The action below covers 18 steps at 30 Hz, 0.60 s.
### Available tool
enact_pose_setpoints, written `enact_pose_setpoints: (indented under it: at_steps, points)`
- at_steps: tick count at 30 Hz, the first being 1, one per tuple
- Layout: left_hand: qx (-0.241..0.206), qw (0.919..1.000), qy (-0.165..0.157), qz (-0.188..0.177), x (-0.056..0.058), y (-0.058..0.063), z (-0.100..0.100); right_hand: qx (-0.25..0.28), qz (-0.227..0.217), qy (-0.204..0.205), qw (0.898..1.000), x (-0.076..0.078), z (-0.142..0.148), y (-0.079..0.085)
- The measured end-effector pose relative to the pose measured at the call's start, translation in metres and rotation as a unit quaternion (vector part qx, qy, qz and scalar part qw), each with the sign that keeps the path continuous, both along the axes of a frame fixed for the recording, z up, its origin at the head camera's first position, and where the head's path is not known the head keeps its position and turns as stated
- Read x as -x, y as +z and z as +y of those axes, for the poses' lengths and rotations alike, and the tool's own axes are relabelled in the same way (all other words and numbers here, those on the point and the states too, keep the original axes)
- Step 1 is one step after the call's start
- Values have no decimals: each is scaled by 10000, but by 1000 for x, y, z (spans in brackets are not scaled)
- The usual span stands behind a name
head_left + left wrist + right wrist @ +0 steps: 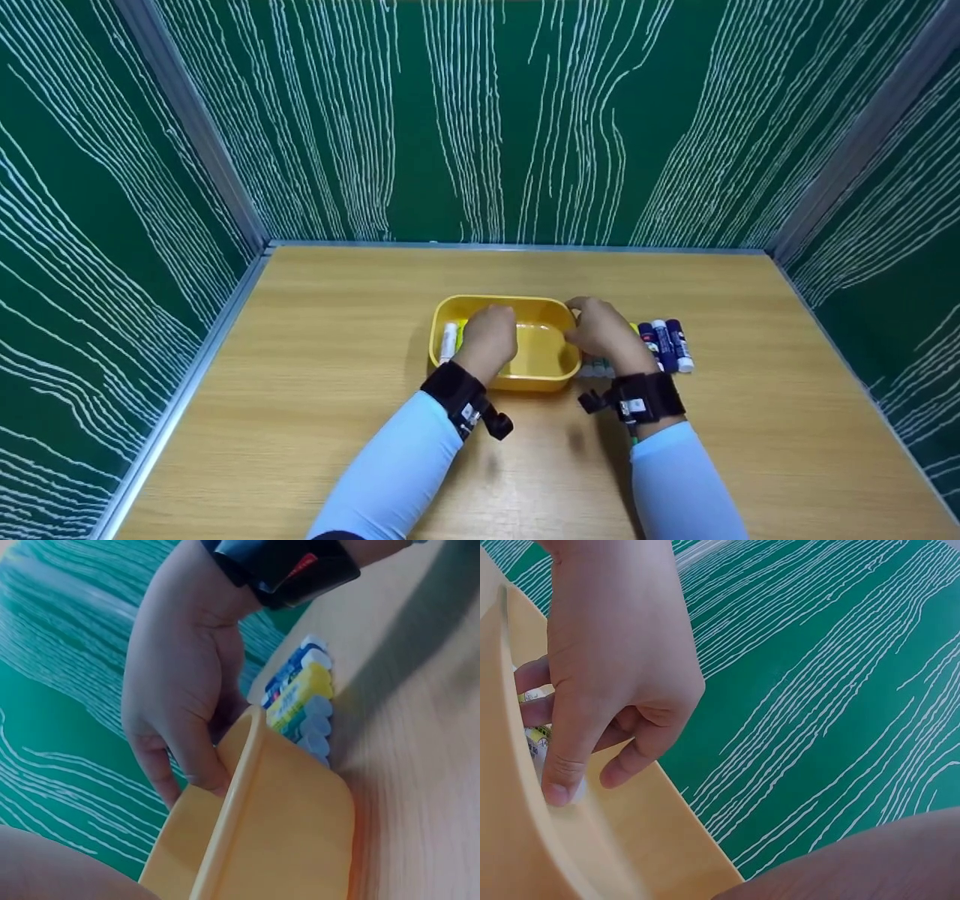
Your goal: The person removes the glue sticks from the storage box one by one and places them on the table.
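Note:
A yellow plastic box (540,384) stands on the table. My left hand (489,341) is down inside its left part. In the right wrist view, the thumb and fingers of the left hand (619,675) close about a white-ended glue stick (540,746), partly hidden. Beside it in the box lies another glue stick (448,343), with a white body. My right hand (600,328) grips the box's right end; in the left wrist view, the thumb of the right hand (184,682) is inside the rim and a finger reaches past the far wall.
Right of the box, several glue sticks (666,345) lie in a row, dark blue, yellow and clear-capped, partly under my right hand. Green panels (562,135) with white wavy lines enclose the wooden table (337,322) at the back and sides.

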<state>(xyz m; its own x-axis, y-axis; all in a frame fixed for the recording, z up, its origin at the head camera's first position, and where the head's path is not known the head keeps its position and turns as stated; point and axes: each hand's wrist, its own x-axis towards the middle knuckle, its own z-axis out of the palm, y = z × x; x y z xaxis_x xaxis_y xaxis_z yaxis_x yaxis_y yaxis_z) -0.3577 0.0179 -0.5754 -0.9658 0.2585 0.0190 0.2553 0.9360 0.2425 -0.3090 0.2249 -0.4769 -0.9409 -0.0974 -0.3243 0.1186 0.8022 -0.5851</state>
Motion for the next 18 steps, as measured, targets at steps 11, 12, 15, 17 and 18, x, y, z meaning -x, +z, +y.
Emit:
enact_pose_setpoints:
  at_steps: [11, 12, 15, 17, 18]
  points:
    - [6, 9998, 30, -221, -12, 12, 1, 190, 165, 30, 9997, -2, 1, -3]
    - [-23, 9995, 20, -330, -16, 19, 0, 195, 191, 42, 9996, -2, 1, -3]
    - [-31, 9991, -27, -418, -26, 34, -2, 229, 156, 11, 9996, -1, 1, -4]
    - [-38, 9988, -34, -496, -33, 45, -5, 219, 144, 7, 9997, -1, 1, -4]
    - [-95, 9982, -55, -586, -31, 44, -7, 216, 143, 9, 9997, -1, 0, -4]
